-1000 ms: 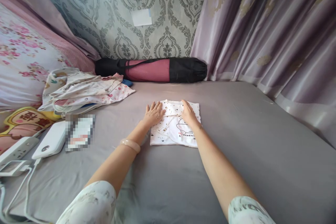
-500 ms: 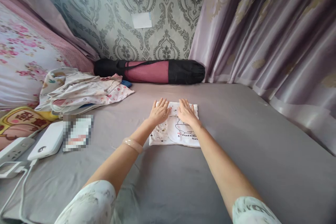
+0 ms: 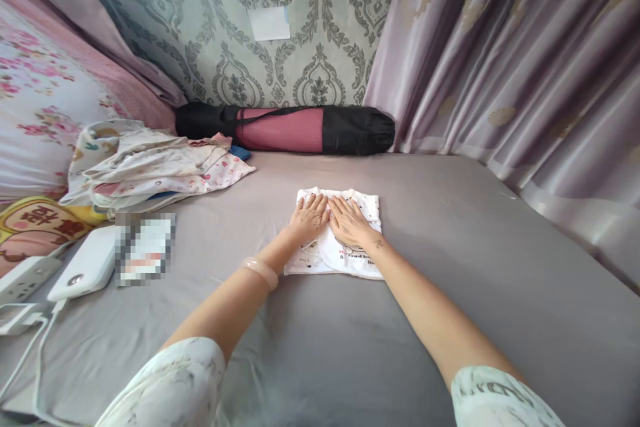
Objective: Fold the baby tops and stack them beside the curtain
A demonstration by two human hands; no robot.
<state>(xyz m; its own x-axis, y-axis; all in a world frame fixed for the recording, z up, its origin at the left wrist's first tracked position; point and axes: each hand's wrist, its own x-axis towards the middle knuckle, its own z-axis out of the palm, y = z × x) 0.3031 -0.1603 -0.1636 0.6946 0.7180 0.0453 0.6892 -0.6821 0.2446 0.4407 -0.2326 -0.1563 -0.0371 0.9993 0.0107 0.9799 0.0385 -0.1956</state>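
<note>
A small white garment [image 3: 330, 263], printed with a line drawing and lettering, lies folded on the grey bed sheet [image 3: 320, 347]. My left hand [image 3: 309, 219] rests flat on its upper left part, fingers stretched out. Beside it, my right hand [image 3: 349, 221] lies palm down on the upper middle, fingers also straight and pointing away from me. The two hands nearly touch at the fingertips. Part of the printed drawing is hidden under my right hand and wrist.
A heap of clothes [image 3: 160, 167] lies at the left, near a white power bank [image 3: 90, 263] with a cable and a power strip [image 3: 30, 279]. A black and pink rolled bag [image 3: 285, 130] lines the wall. Curtains [image 3: 500, 67] hang at the right.
My hands have come closer together on the garment, the right one moving left and slightly down. The garment's top edge now shows beyond my fingers. The camera view has shifted slightly.
</note>
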